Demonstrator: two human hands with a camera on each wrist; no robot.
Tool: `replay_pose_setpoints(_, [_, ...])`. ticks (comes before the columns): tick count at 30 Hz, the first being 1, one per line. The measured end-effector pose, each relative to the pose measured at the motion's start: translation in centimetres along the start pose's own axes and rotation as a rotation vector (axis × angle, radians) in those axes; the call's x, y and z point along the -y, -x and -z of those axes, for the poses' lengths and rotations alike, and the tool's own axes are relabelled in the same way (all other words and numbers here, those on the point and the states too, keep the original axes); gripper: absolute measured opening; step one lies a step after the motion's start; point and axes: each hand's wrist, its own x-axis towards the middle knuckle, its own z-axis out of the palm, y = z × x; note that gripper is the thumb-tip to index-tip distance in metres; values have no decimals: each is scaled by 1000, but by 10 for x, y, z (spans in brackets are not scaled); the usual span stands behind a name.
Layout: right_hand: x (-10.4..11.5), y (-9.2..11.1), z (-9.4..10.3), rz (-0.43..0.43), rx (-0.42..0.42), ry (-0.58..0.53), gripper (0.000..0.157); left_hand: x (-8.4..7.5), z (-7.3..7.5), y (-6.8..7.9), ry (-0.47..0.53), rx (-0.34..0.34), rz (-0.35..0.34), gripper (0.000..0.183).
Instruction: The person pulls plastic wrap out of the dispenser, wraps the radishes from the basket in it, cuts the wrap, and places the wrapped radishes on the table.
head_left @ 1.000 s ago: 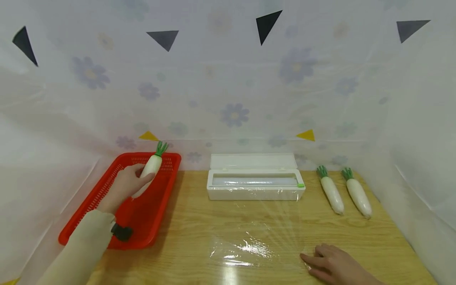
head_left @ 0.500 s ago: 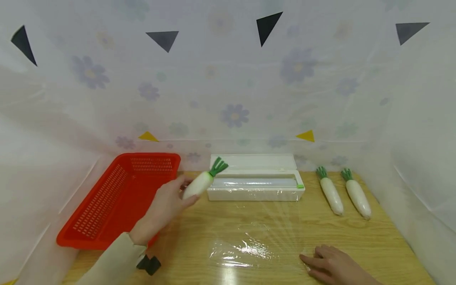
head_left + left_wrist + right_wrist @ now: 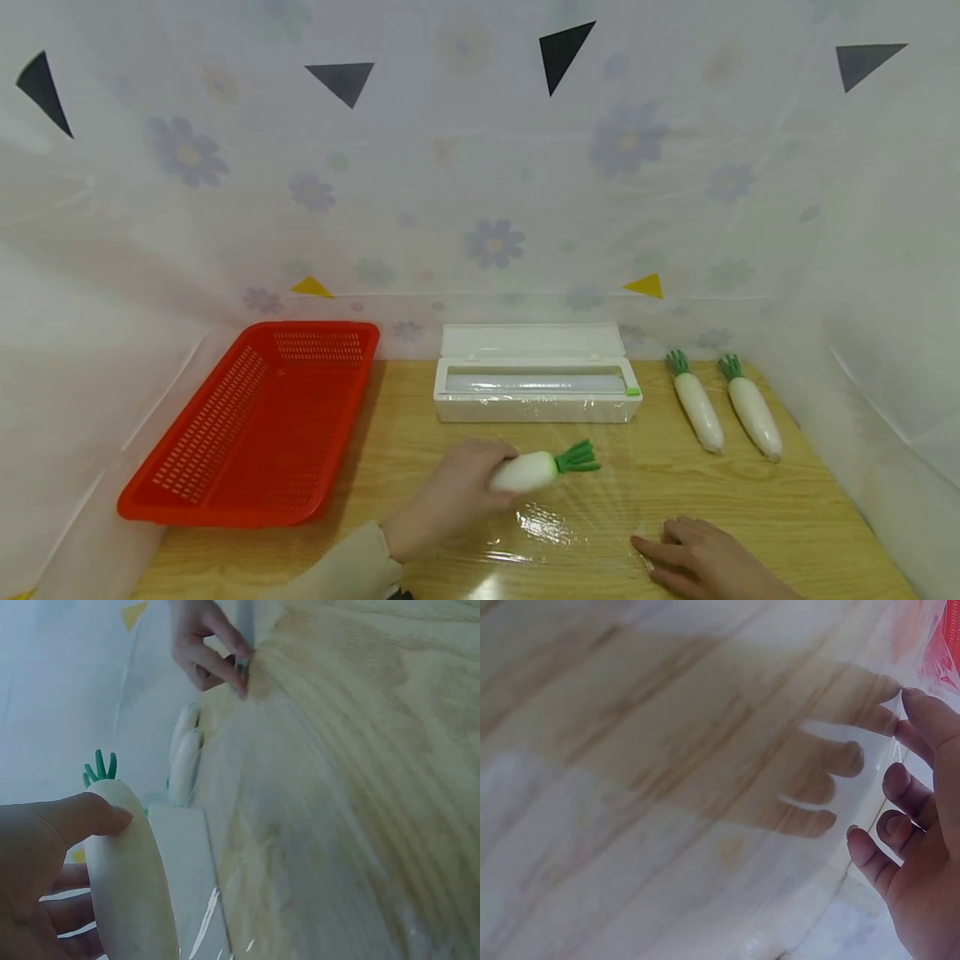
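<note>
My left hand [image 3: 453, 492] grips a white radish [image 3: 525, 472] with green stalks, held over a sheet of cling film [image 3: 543, 525]. In the left wrist view, the thumb lies across the radish [image 3: 131, 892] near its stalks. The film stretches toward me from a roll [image 3: 536, 382] in a white dispenser box [image 3: 534, 409] with its lid up. At the sheet's near right corner, my right hand [image 3: 701, 557] pinches the film edge between thumb and index finger. The right wrist view shows that pinch, with the other fingers of the hand [image 3: 922, 855] loosely bent.
A red plastic basket [image 3: 351, 433] stands on the left of the wooden table [image 3: 405, 392]. Two white radishes, a nearer-to-centre radish [image 3: 699, 410] and an outer radish [image 3: 754, 415], lie at the right, with shiny film around them. A patterned curtain [image 3: 495, 183] encloses the table.
My left hand has lifted the radish out of the red basket and carried it right and nearer, over the film. The radish has turned from steep to nearly level. The right hand has stayed put.
</note>
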Motion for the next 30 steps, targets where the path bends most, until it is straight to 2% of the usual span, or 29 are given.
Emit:
replay_pose_setpoints(4, [1,1,0,-10,11,-15,43,-7,-30,-1,-95,24,-86,42])
replay_pose_setpoints(6, [0,1,0,-17,14,-17,43,-10,-42,-1,-128,52,-105,40])
replay_pose_setpoints(10, [0,1,2,-9,39,-7,40,-15,-57,-2,-159,126,-122,37])
replay_pose_setpoints(16, [0,0,4,-2,72,3,37,-14,-67,-3,-145,229,-102,40])
replay_pose_setpoints(23, [1,1,4,-64,54,-26,38,-2,-72,-2,-85,184,-129,40])
replay_pose_setpoints(27, [2,0,4,-63,46,-24,38,3,-70,-2,-36,204,-144,33])
replay_pose_setpoints(30, [3,0,4,-46,33,-24,40,5,-68,0,-35,208,-153,30])
